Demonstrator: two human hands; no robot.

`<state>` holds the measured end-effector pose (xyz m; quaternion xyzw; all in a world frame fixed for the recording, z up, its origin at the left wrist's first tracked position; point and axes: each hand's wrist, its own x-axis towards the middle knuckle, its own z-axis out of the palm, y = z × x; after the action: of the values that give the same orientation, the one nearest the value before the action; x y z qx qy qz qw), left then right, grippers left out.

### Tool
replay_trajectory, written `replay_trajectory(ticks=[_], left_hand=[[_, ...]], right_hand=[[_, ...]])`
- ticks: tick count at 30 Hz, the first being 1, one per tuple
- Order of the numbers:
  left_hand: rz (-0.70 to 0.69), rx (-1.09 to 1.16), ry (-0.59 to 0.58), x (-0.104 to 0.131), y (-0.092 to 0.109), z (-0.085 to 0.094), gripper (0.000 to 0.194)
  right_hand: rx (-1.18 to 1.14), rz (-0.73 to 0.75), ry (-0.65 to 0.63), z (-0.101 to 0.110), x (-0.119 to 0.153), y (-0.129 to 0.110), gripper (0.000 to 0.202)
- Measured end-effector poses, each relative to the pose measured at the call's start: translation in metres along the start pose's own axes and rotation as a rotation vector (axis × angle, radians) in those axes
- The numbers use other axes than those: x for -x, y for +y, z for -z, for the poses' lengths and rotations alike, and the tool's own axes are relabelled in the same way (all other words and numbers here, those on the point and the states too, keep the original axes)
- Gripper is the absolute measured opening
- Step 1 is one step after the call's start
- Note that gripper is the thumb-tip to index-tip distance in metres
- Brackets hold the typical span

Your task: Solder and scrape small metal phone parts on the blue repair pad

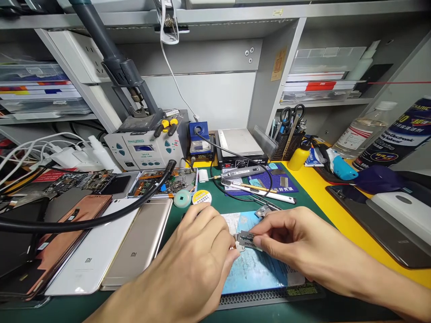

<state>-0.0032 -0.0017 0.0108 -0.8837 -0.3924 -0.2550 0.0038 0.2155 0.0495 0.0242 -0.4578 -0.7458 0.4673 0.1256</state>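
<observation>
Between the thumb and fingers of my right hand is a grey razor blade, lettered and slotted. Its left end meets a small metal-and-white part pinched in my left hand. My left fingers hide most of that part, so its kind is unclear. Both hands are over a light blue printed sheet. Just beyond my right fingers lies another small metallic piece.
Phone back covers lie at left, under a black hose. Behind are a hot-air station, a tray of circuit boards, a soldering iron and a brush. A dark phone and bottles stand right.
</observation>
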Motion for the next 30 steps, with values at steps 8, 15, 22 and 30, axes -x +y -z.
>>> replay_trajectory(ticks=[8,15,22,30], left_hand=[[0.013,0.025,0.002,0.0004,-0.0002,-0.0015,0.011],[0.010,0.024,-0.001,-0.0009,-0.0001,-0.0008,0.010],[0.023,0.035,-0.007,0.0002,0.0002,-0.0029,0.010],[0.034,0.036,0.002,-0.0008,0.0013,-0.0010,0.010]], right_hand=[[0.016,0.003,0.016,-0.0016,-0.0016,-0.0002,0.020],[0.017,0.006,0.021,-0.0030,-0.0023,0.0010,0.020],[-0.002,-0.012,0.032,-0.0045,-0.0006,-0.0019,0.022],[0.017,-0.041,0.025,-0.0048,-0.0016,-0.0012,0.023]])
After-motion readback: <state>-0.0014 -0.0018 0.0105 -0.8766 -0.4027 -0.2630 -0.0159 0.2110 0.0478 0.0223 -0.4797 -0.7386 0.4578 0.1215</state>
